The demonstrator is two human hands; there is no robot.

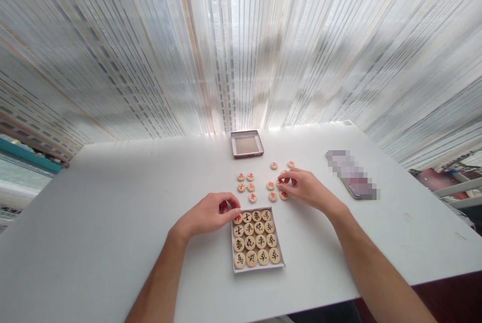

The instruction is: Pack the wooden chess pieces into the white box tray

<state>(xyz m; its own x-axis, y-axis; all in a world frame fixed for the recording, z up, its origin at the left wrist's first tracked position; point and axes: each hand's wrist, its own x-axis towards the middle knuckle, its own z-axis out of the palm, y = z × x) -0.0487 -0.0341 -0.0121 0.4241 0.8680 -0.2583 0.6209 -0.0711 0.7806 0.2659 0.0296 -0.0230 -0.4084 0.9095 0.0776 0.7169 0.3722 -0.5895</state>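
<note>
A shallow white box (257, 267) near the table's front edge holds several round wooden chess pieces with black characters. My left hand (211, 214) rests at the box's top-left corner, fingers curled and pinched on a red-marked piece (237, 219) lying in that corner. My right hand (307, 187) is beyond the box to the right, fingers closed on one of the loose red-marked pieces (280, 183) on the table. Several more loose red pieces (246, 182) lie between the box and the lid.
The box lid (247, 143) lies open side up at the table's far edge. A phone-like flat object (353, 174) sits to the right. The white table (113, 202) ends at striped curtains behind; its front edge is close to me.
</note>
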